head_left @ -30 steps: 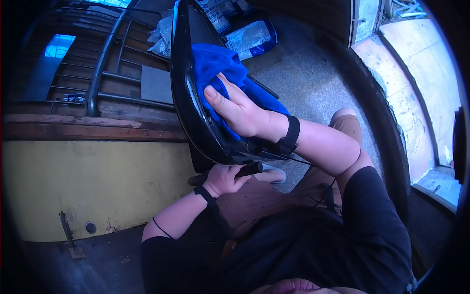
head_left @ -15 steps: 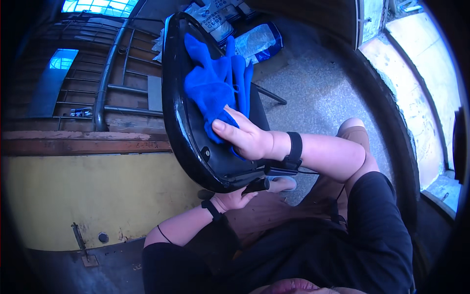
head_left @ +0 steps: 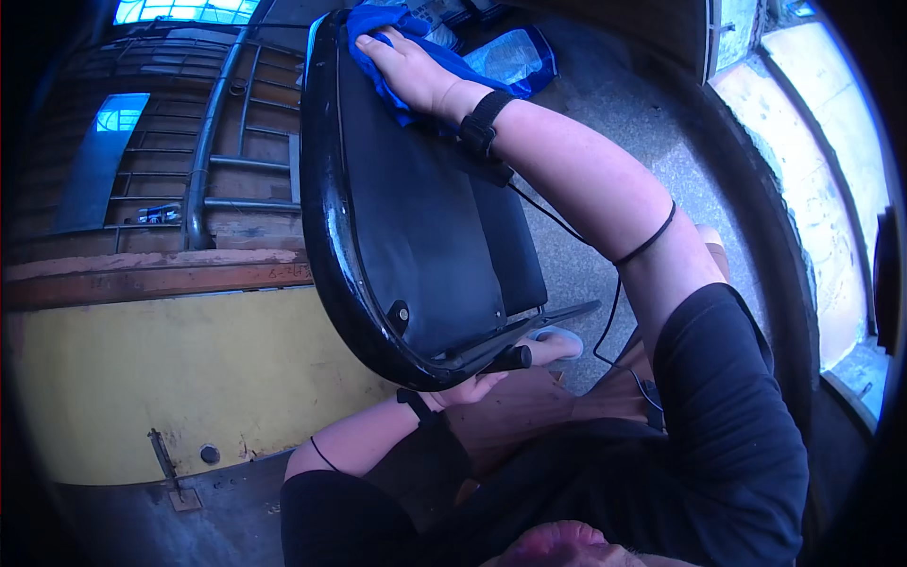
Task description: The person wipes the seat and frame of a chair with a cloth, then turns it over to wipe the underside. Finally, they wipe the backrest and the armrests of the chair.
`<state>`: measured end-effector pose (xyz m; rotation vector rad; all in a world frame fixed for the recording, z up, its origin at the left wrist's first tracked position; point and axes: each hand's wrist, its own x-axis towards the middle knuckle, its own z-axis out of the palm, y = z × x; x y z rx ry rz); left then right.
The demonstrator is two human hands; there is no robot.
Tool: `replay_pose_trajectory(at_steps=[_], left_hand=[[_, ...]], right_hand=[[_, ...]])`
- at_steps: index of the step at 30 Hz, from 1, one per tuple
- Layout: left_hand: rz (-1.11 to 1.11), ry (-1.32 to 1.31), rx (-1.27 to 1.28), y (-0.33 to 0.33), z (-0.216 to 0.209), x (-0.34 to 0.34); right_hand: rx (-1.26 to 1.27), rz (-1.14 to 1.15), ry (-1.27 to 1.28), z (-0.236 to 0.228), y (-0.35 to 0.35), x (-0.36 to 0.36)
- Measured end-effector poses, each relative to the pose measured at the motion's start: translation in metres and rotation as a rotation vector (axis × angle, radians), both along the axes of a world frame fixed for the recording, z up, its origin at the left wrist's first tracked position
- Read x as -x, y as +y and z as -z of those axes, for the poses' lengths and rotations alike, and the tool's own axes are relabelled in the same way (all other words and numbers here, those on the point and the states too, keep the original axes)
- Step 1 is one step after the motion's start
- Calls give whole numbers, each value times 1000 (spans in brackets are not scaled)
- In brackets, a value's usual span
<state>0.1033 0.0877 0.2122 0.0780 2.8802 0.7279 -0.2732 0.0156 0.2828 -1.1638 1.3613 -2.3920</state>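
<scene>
A black chair [head_left: 406, 227] with a rounded, glossy frame stands tilted before me, its dark padded panel facing up. At the panel's far end, my right hand [head_left: 406, 71] is closed on a blue cloth [head_left: 387, 19] and presses it against the surface near the rim. The cloth bunches around the fingers and hangs over the right side. Below the chair's near edge, my left hand [head_left: 468, 389] grips the frame beside a black tube end [head_left: 513, 359]; the chair hides part of its fingers.
White and blue bags [head_left: 510, 61] lie on the speckled floor [head_left: 642, 142] beyond the chair. To the left are a metal pipe rack [head_left: 203, 142] and a yellow panel [head_left: 179, 378]. A pale ledge [head_left: 794, 189] runs along the right. A cable [head_left: 614, 302] hangs from my right wrist.
My right hand has moved away from me along the panel, taking the blue cloth from the middle to the far end. The chair has shifted slightly; my left hand stays at its near edge.
</scene>
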Motion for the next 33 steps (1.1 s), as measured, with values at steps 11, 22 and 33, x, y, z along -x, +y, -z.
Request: replay_pose_trajectory(at_steps=[11,22,33], left_hand=[[-103,-151,-167,-6,13,-15],[-79,-163,-18,-9,22,-25],[-88,-192,-209,9,-17,22]], right_hand=[[149,80,117,14,-11,13],[55,207,305,8,-6,27],[410,224,548,32,71,-50]])
